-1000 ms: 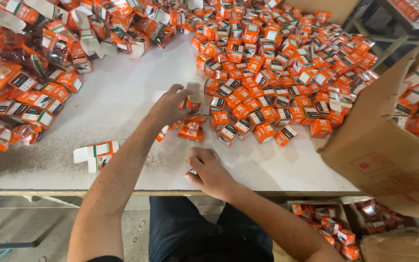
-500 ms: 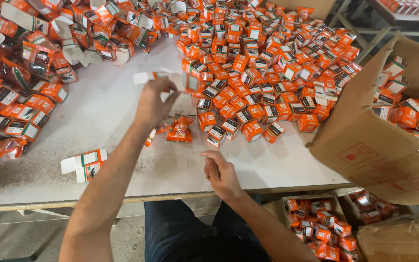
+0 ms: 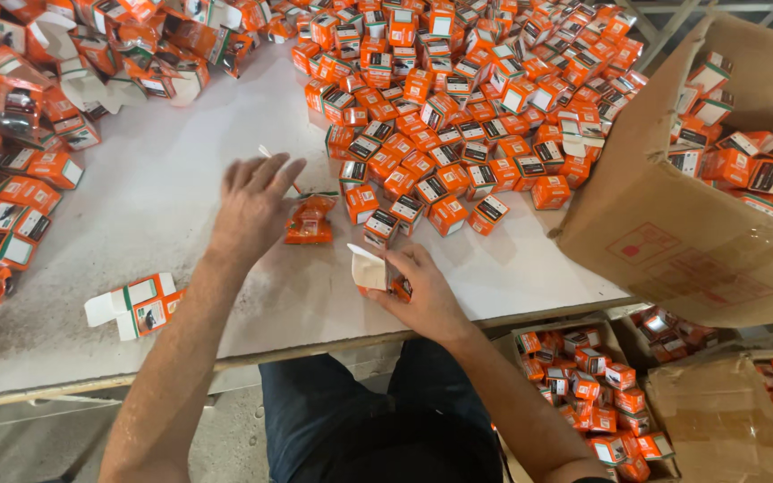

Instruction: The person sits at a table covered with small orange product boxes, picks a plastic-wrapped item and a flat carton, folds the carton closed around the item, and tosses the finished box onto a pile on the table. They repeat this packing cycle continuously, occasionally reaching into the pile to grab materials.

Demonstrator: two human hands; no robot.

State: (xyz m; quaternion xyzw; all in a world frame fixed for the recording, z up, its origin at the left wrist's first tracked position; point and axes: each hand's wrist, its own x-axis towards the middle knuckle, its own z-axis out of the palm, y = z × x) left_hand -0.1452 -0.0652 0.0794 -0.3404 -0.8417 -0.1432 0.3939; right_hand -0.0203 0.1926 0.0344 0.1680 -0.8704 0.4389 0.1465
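Note:
My right hand [image 3: 422, 295] grips a small orange box [image 3: 378, 273] with its white flap open, near the front edge of the white table [image 3: 172, 188]. My left hand [image 3: 252, 206] hovers flat with fingers spread over the table, just left of a crumpled orange plastic packet [image 3: 309, 221]. A dense heap of small orange boxes [image 3: 458, 98] covers the table's far right.
A flattened orange and white carton [image 3: 131, 304] lies at the front left. Loose orange packets and opened cartons [image 3: 29, 116] pile up on the left. A large cardboard box [image 3: 717, 197] of orange boxes tilts at the right. Below the table stand open cartons [image 3: 601, 385] with more boxes.
My left hand has pulled back from the box heap and now spreads open beside the packet. My right hand has lifted the small box, and its flap now stands open.

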